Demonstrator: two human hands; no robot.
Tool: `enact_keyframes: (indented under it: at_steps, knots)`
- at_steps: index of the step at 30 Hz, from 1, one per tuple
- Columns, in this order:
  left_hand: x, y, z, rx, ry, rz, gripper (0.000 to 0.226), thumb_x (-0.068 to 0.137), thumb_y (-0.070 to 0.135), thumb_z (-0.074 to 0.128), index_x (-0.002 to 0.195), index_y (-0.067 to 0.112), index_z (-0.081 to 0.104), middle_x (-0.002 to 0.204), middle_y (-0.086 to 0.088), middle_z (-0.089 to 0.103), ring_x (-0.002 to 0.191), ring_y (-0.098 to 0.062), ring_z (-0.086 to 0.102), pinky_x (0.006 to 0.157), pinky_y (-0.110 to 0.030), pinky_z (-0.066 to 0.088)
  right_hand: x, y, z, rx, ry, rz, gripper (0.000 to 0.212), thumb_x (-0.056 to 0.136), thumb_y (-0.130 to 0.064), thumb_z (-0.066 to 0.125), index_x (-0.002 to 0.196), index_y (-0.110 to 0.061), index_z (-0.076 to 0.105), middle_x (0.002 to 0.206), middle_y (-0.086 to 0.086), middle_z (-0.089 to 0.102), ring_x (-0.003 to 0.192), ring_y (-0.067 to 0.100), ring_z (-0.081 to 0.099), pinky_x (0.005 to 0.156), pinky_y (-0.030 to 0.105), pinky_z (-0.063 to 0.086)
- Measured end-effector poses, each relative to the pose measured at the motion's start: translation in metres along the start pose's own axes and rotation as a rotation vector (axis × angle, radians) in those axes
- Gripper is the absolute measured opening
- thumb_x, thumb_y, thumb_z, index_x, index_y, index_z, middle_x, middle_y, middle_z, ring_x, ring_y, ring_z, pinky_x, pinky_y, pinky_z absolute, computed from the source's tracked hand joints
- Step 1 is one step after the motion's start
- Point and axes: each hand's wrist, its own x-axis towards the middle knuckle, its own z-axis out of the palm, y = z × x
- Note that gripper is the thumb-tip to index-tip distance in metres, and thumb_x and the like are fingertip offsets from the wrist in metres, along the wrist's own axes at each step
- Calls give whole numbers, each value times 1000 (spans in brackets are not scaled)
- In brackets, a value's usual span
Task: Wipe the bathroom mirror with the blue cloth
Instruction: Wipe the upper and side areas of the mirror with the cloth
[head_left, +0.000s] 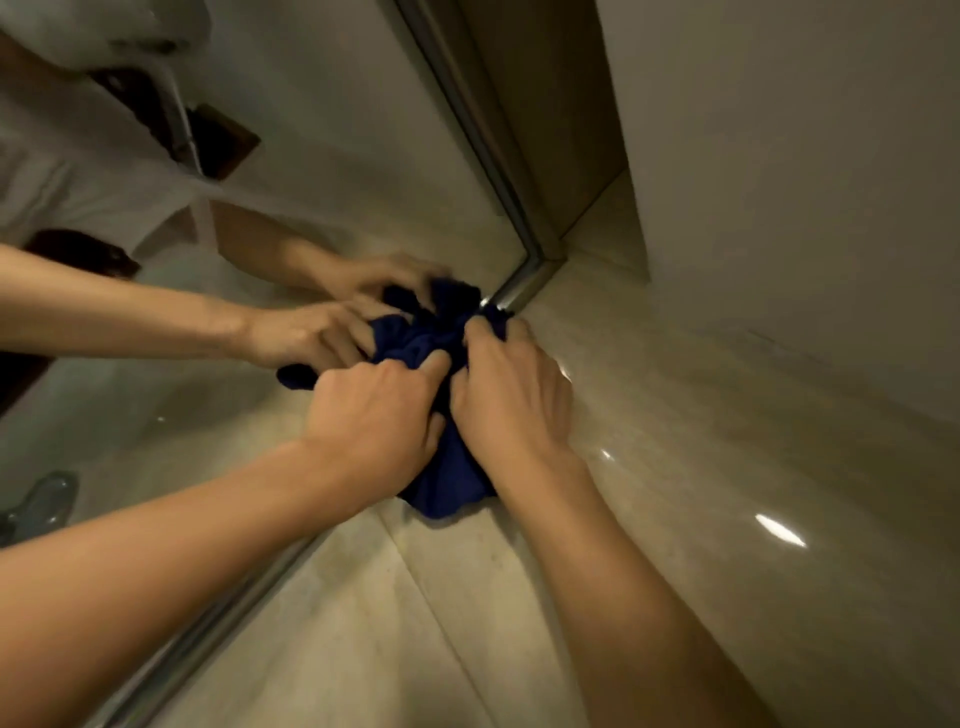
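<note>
Both bare forearms reach forward; the left hand (376, 415) and right hand (506, 395) grip the bunched dark-blue cloth (441, 483), apparently pressing it into the frameless wall mirror's (322, 130) lower corner.

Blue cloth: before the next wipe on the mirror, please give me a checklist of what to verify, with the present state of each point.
1. Blue cloth in hand: ok, the left hand and the right hand both hold it.
2. Cloth shape: not ok, it is bunched, not flat.
3. Cloth position: ok, it sits at the lower corner of the mirror, by the metal frame.
4. Cloth pressed on the glass: cannot tell.
5. Counter beside the cloth: ok, nothing stands in the way.
6. Streaks left on the mirror: cannot tell, the picture is blurred.
</note>
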Motion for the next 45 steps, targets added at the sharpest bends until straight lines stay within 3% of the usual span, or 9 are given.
enact_keyframes:
  at_steps: [6,9,13,22,29,34,40,43,45]
  knots:
    - [12,14,-15,-349,129,22,33,96,26,43,126,18,32,97,-10,61,84,-39,62,68,-46,49,0,24,-21,169,239,79,36,97,-20,51,133,-17,46,122,14,52,98,27,57,70,32,44]
    - [32,31,-27,-370,238,7,31,98,22,44,127,17,36,99,-11,60,85,-40,61,61,-43,44,14,37,-39,122,370,79,35,98,-19,51,132,-13,45,122,16,54,97,29,58,72,38,50]
    - [61,46,-30,-210,141,-66,30,95,14,48,124,14,39,89,-8,54,88,-38,62,54,-37,28,36,43,-41,-28,345,78,33,102,-18,44,134,-12,45,124,16,55,100,29,59,67,33,41]
    - [54,25,-9,-33,187,86,20,97,21,46,116,16,41,89,-4,61,82,-34,64,48,-34,24,52,21,-9,15,449,156,24,100,-13,42,121,-12,54,117,13,60,95,27,60,63,29,27]
    - [0,-19,14,-59,50,115,17,98,32,44,105,19,35,84,-2,62,74,-31,64,55,-38,47,8,-24,30,69,417,121,14,71,-7,73,83,-11,67,75,11,65,56,27,61,53,23,21]
    - [-3,-19,-3,-82,-48,97,16,93,27,50,104,16,44,83,-7,53,86,-38,62,59,-37,38,4,-10,14,75,128,-1,26,97,-10,46,122,-12,52,113,16,62,99,36,60,66,33,33]
    - [54,22,-35,-263,171,18,25,95,19,47,120,14,49,102,-15,62,94,-42,60,62,-41,33,36,23,-29,191,497,208,39,101,-16,45,138,-8,36,130,13,52,106,26,58,74,27,41]
    - [70,35,-35,-155,148,31,22,98,15,46,120,13,49,107,-12,61,100,-38,60,64,-39,33,50,26,-24,176,446,178,29,102,-13,39,130,-6,40,123,8,52,106,27,57,69,17,33]
    - [68,35,-26,-100,124,52,20,101,18,42,120,13,49,102,-9,59,99,-36,60,64,-39,32,51,26,-14,101,444,126,30,99,-12,42,128,-4,44,123,15,53,106,31,56,71,23,29]
